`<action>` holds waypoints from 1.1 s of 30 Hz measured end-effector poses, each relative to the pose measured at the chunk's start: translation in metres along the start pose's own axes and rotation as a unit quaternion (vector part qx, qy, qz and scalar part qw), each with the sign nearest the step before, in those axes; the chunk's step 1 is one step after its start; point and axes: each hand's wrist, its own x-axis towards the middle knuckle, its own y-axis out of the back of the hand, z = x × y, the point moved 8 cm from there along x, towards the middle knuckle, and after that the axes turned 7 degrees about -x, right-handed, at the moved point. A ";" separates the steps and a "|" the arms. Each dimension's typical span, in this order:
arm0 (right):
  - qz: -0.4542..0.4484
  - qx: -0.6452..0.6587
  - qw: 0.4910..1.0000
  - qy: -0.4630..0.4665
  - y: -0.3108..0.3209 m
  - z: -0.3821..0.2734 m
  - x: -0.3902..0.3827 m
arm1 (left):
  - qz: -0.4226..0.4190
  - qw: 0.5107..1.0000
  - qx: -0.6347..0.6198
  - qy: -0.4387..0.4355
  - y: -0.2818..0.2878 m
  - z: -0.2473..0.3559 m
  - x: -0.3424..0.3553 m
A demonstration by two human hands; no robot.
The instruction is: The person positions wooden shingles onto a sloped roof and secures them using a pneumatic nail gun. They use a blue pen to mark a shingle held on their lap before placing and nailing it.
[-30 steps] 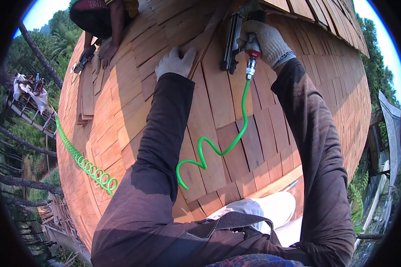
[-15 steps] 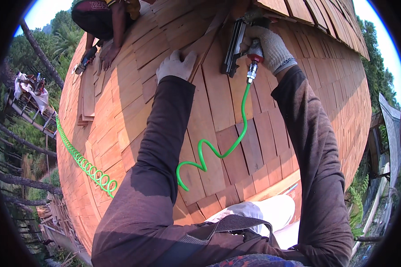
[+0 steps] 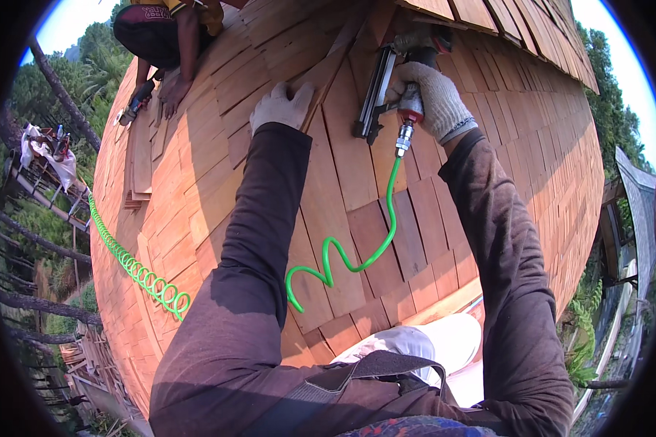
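Note:
My right hand [image 3: 431,95], in a white knitted glove, is wrapped round the handle of a pneumatic nail gun [image 3: 375,95]. The gun's black magazine points down toward me, and its head sits just under the overhanging shingle edge. A green coiled air hose [image 3: 391,218] runs from the metal coupling at the handle's base down over the roof. My left hand [image 3: 283,108], gloved too, lies on the wooden shingles with thumb and fingers apart. It rests beside the raised edge of a slanting shingle [image 3: 332,69]; its fingertips are partly hidden.
Overlapping wooden shingles [image 3: 408,226] cover the curved roof. Another row of shingles [image 3: 503,29] overhangs at top right. At upper left a co-worker [image 3: 171,44] crouches, one hand on a power tool [image 3: 137,102], near stacked shingles [image 3: 140,167]. More coiled hose [image 3: 142,273] hangs along the left.
The nail gun and my right hand have shifted slightly down toward me, showing more of the gun's head. The whole view has moved a little; my left hand stays on the shingles.

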 end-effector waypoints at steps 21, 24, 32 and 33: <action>0.132 0.057 0.980 -0.139 0.045 0.122 -0.270 | -0.026 0.985 -0.168 -0.022 0.004 -0.003 0.009; 0.154 0.090 0.969 -0.172 0.055 0.155 -0.301 | -0.044 0.984 -0.161 -0.066 0.001 0.000 0.008; 0.129 0.276 0.944 -0.129 0.064 0.211 -0.331 | -0.034 0.980 -0.172 -0.093 0.009 -0.014 0.018; 0.124 0.282 0.943 -0.127 0.066 0.213 -0.331 | -0.032 0.980 -0.176 -0.092 0.011 -0.013 0.017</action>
